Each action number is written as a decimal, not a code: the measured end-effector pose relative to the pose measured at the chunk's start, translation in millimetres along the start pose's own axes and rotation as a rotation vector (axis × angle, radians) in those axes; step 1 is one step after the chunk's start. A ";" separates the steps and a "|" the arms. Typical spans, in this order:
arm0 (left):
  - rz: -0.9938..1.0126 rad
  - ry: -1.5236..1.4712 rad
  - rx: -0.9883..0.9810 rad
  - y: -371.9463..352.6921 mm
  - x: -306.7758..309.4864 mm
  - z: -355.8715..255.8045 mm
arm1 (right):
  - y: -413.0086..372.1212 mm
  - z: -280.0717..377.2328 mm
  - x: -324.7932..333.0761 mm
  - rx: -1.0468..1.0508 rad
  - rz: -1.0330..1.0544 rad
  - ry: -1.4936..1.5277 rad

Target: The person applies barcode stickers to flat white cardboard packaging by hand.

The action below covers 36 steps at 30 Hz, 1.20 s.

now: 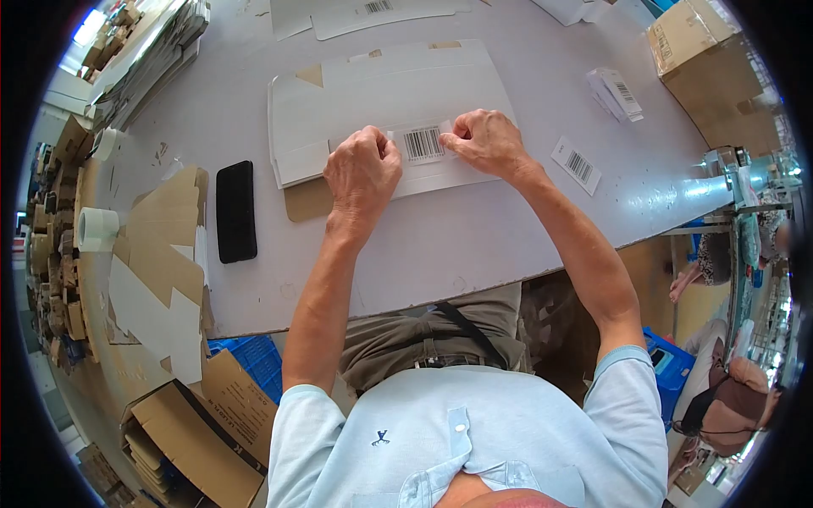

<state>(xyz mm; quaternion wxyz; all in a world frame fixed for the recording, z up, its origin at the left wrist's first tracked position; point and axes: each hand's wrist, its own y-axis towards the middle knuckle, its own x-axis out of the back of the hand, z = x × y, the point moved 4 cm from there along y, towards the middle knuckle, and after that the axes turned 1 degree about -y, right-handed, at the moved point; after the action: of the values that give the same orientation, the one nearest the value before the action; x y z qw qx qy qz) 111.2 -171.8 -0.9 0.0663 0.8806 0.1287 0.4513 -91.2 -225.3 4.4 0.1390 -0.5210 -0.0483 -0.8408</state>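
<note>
A white barcode label (423, 144) lies over the front part of a flat white cardboard sheet (398, 89), stretched between my two hands. My left hand (364, 172) is closed at the label's left end, its fingertips mostly hidden by the knuckles. At the other end, my right hand (489, 144) pinches the label's edge between thumb and forefinger. The cardboard lies in a small stack, with a brown flap (306, 201) showing at the near left. To the right sits a loose barcode label (577, 164), and beyond it a pile of labels (616, 93).
A black phone (235, 212) lies left of the stack. Tape rolls (98, 229), cardboard scraps (161, 229) and folded cartons (152, 59) line the left side. A brown box (707, 72) stands at the back right. Another person (732, 406) is at the far right.
</note>
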 end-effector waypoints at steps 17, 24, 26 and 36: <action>0.191 0.166 -0.624 -21.8 13.0 10.1 | -44.0 -18.6 -11.1 0.404 -0.161 -0.409; 0.242 0.158 -0.704 -38.0 27.9 17.6 | -70.4 -7.8 -2.2 0.411 -0.123 -0.427; 0.273 0.134 -0.701 -41.6 29.2 25.5 | -79.4 -9.8 -2.4 0.452 -0.152 -0.511; 0.219 -0.112 -0.646 -35.0 36.7 40.2 | -47.3 -58.7 53.3 0.072 -0.144 -0.229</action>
<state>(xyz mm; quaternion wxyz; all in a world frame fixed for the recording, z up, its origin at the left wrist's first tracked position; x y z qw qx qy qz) 158.5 -127.7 -4.0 0.2999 0.8461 -0.1202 0.4240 -177.5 -203.1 28.3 0.0905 -0.6035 -0.1314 -0.7812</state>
